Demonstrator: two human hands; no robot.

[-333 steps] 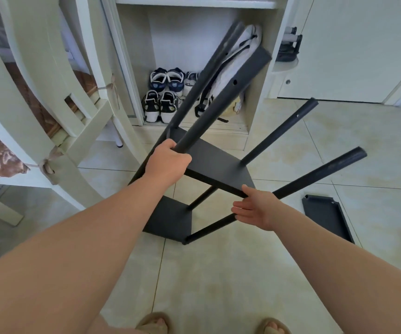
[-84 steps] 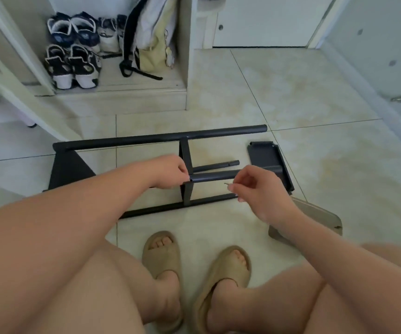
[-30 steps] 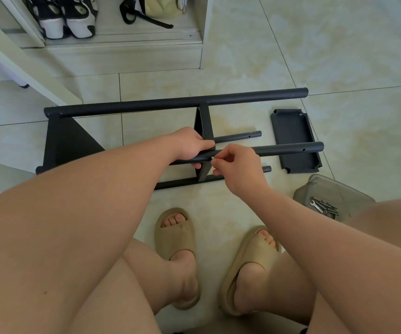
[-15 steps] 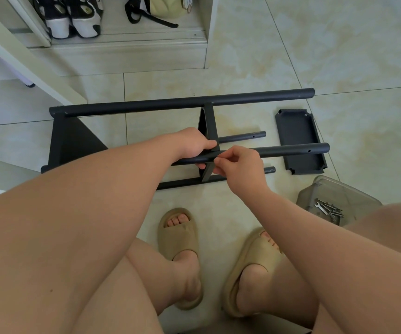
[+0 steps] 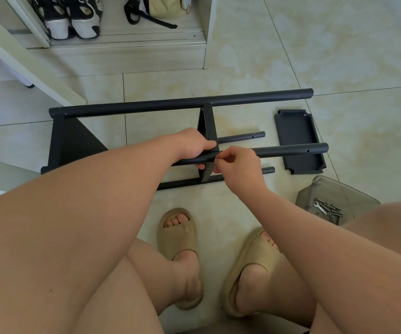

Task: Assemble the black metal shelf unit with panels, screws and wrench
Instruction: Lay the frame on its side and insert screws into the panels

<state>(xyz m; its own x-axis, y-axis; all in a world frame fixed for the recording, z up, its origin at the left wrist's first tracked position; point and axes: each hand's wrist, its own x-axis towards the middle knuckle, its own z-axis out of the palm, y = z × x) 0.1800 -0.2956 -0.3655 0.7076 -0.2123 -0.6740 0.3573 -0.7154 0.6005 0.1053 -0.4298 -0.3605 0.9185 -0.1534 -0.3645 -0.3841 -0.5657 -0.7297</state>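
Black shelf unit (image 5: 146, 107) lying on its side on the tiled floor (image 5: 315, 44), in front of the seated person's feet. Its long axis runs left to right, with the open pole ends pointing right and the end panel at the left. A middle panel (image 5: 208, 126) stands on edge across the poles. Eleven seconds earlier the unit was held tilted up off the floor; over the last second it and both hands have kept their places. Loose black panel (image 5: 298, 143) flat on the floor, just beyond the pole ends. Clear tub (image 5: 339, 191) near the right knee, holding a wrench (image 5: 319, 206) and screws (image 5: 332, 210). Left hand (image 5: 190, 147) curled round the nearest raised pole (image 5: 291, 150) beside the middle panel. Right hand (image 5: 240, 165) with thumb and fingertips pinched on a small silvery piece (image 5: 215, 160) at that joint, too small to name.
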